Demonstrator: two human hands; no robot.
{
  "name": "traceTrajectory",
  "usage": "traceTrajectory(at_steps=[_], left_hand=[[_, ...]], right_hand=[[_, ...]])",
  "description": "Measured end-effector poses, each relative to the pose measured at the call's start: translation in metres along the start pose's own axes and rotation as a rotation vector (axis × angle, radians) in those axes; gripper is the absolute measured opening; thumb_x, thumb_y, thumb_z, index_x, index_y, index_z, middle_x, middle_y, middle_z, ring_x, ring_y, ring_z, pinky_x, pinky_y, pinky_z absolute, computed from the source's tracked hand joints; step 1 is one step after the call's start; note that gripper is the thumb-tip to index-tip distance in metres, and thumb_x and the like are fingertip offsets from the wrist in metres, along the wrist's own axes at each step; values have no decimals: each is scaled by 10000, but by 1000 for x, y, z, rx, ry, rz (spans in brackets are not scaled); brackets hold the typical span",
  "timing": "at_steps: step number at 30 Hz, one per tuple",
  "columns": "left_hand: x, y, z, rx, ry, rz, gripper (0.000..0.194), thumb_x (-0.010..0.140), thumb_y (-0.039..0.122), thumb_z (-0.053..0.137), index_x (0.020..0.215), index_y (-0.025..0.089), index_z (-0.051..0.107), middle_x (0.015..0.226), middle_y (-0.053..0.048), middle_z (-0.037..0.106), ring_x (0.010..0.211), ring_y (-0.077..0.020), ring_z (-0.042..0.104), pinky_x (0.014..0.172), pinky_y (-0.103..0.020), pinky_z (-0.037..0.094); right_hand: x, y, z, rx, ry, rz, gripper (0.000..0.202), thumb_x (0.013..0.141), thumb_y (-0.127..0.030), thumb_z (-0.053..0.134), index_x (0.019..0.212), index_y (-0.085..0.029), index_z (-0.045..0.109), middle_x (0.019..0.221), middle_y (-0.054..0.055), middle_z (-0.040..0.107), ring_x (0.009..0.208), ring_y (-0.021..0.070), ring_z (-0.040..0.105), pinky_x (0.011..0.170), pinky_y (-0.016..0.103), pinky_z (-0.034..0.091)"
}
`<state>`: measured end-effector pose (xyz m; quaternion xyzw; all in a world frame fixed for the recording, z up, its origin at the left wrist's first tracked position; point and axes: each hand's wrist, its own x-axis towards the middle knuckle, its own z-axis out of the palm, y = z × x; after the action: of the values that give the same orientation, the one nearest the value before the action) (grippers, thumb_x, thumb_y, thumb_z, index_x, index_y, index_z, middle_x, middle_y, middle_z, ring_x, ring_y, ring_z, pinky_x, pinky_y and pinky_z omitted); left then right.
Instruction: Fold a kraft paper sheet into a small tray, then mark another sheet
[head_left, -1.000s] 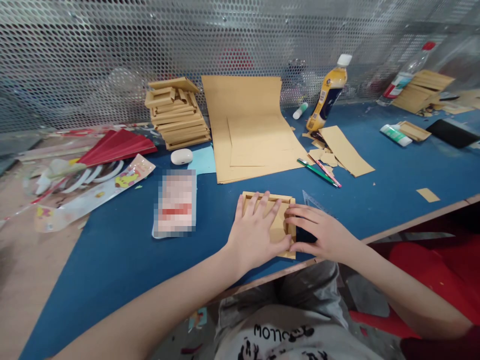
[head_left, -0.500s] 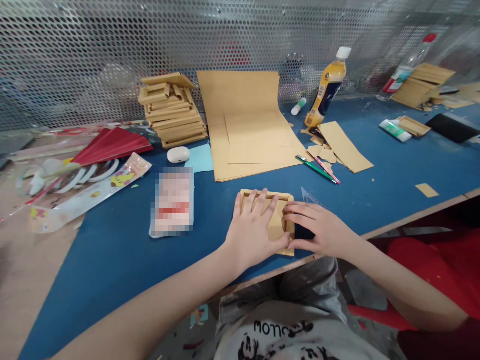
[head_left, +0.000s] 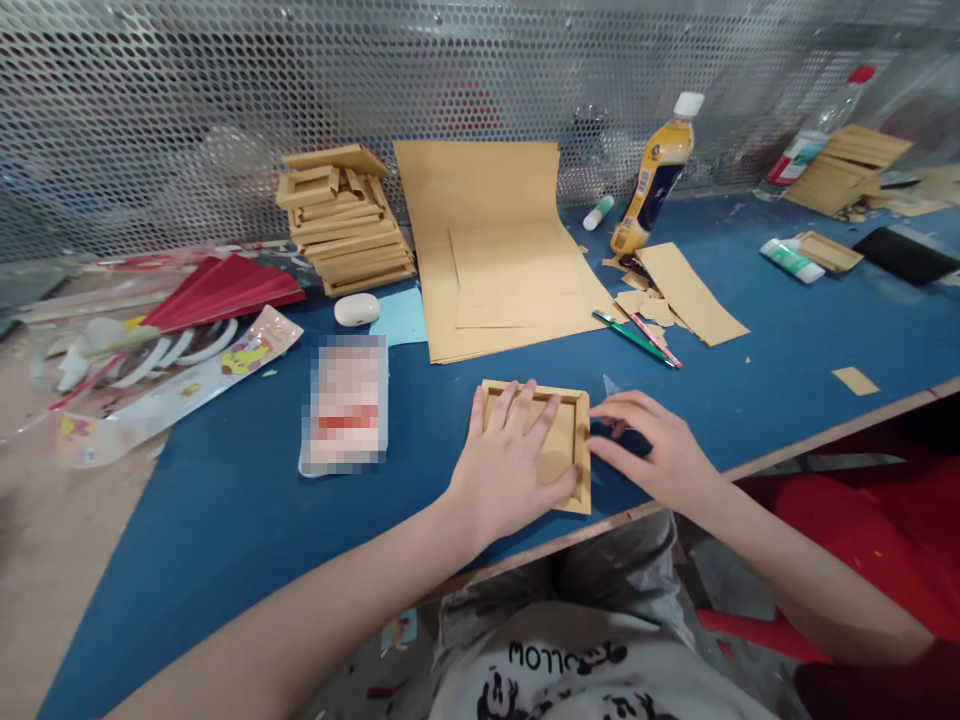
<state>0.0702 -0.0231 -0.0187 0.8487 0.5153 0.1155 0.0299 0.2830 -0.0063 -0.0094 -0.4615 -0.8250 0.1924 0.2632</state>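
Note:
A shallow tan cardboard tray (head_left: pixel 559 440) with raised, folded edges lies flat on the blue table near its front edge. My left hand (head_left: pixel 504 470) is spread over the left part of the tray, its fingers reaching the far edge and its thumb towards the right edge; it hides much of the tray's floor. At the tray's right edge is my right hand (head_left: pixel 652 440), thumb and fingers apart with a gap between them and the fingertips at the outer side of the wall. Behind it, a clear triangular ruler (head_left: pixel 611 386) is partly hidden.
Brown card sheets (head_left: pixel 495 270) lean on the mesh panel beside a stack of folded cardboard trays (head_left: pixel 349 225). A phone (head_left: pixel 345 405) and a white earbud case (head_left: pixel 357 310) lie left. To the right are pens (head_left: pixel 637 338), paper scraps and a drink bottle (head_left: pixel 656 175).
My right hand has moved slightly right, off the top of the tray's right wall to its outer side, uncovering that wall. My left hand has stayed in place.

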Motion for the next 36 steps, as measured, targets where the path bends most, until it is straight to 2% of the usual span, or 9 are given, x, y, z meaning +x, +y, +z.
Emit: traceTrajectory(at_steps=[2, 5, 11, 16, 23, 31, 33, 36], left_hand=[[0, 0, -1, 1, -5, 5, 653, 895, 569, 378, 1438, 209, 340, 1497, -127, 291, 1388, -316, 223, 1129, -569, 75], [0, 0, -2, 2, -4, 9, 613, 913, 524, 368, 1436, 206, 344, 1502, -117, 285, 1394, -308, 214, 1134, -558, 87], [1, 0, -2, -12, -3, 0, 597, 917, 492, 371, 1428, 185, 355, 1480, -116, 328, 1385, -302, 238, 1138, -543, 109], [1, 0, -3, -17, -15, -6, 606, 910, 487, 382, 1432, 180, 350, 1486, -121, 317, 1388, -300, 233, 1139, -535, 116], [0, 0, -2, -10, -7, -12, 601, 909, 500, 375, 1430, 201, 357, 1506, -102, 286, 1398, -305, 211, 1140, -534, 117], [1, 0, -1, 3, -28, -22, 627, 906, 513, 364, 1436, 179, 345, 1515, -104, 264, 1406, -296, 195, 1145, -525, 106], [1, 1, -2, 7, -26, -24, 622, 909, 509, 361, 1435, 178, 347, 1513, -101, 270, 1404, -296, 200, 1148, -518, 110], [1, 1, -2, 8, -14, -28, 613, 909, 501, 365, 1432, 180, 351, 1506, -96, 286, 1403, -293, 204, 1151, -513, 107]], right_hand=[[4, -3, -2, 27, -16, 219, 309, 880, -484, 512, 944, -199, 612, 775, 33, 652, 623, 148, 595, 567, 262, 486], [16, -8, -4, -84, -136, 370, 344, 862, -528, 496, 786, -209, 602, 587, -10, 598, 509, 143, 530, 463, 256, 359], [39, -17, -1, -252, -265, 404, 372, 871, -478, 453, 635, -206, 547, 603, 30, 628, 543, 169, 545, 481, 274, 298], [42, -22, -3, -190, -332, 465, 378, 882, -478, 435, 634, -205, 520, 548, 24, 616, 510, 160, 554, 488, 266, 302], [43, -22, -4, -115, -362, 508, 352, 867, -471, 458, 646, -203, 523, 463, -10, 592, 466, 145, 555, 497, 254, 334], [40, -18, 0, -175, -321, 488, 356, 851, -483, 481, 643, -200, 536, 482, 1, 590, 478, 152, 552, 485, 260, 313], [35, -18, 3, -227, -232, 461, 321, 846, -474, 500, 693, -197, 553, 548, 9, 612, 509, 160, 561, 484, 264, 309], [23, -21, 11, -230, -60, 410, 281, 854, -441, 527, 938, -178, 578, 633, 1, 632, 555, 171, 578, 517, 269, 353]])
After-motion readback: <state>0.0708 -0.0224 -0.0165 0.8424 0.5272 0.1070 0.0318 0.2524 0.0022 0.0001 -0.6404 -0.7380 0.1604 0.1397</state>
